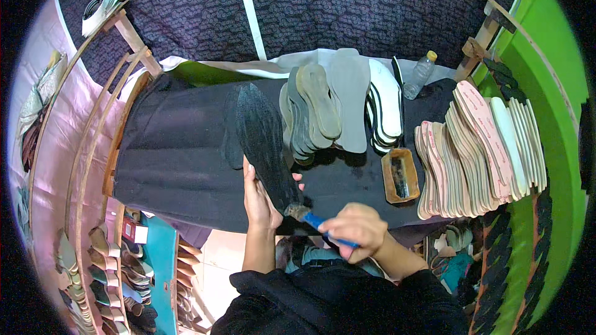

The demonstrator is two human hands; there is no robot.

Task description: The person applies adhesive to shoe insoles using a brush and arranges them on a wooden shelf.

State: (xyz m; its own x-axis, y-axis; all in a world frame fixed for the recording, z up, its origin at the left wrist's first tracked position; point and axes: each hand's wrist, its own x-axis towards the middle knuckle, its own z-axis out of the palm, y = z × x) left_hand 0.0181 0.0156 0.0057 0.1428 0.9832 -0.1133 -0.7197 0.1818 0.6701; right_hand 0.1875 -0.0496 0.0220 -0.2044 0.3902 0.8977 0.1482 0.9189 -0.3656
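Observation:
My left hand is closed around the lower part of a black insole, thumb along its left edge and fingertips showing at its right. The insole is held up at a slant above the dark cloth. In my right hand is a brush with a blue handle. Its bristles touch or nearly touch the heel end of the insole. Just behind the insole, another dark insole shape lies on the cloth, partly hidden.
Grey and olive insoles overlap at the back middle, beside white ones. A brown rectangular tub with dark contents stands right of centre. Pinkish and beige insoles line the right side. A clear bottle with a yellow cap stands behind.

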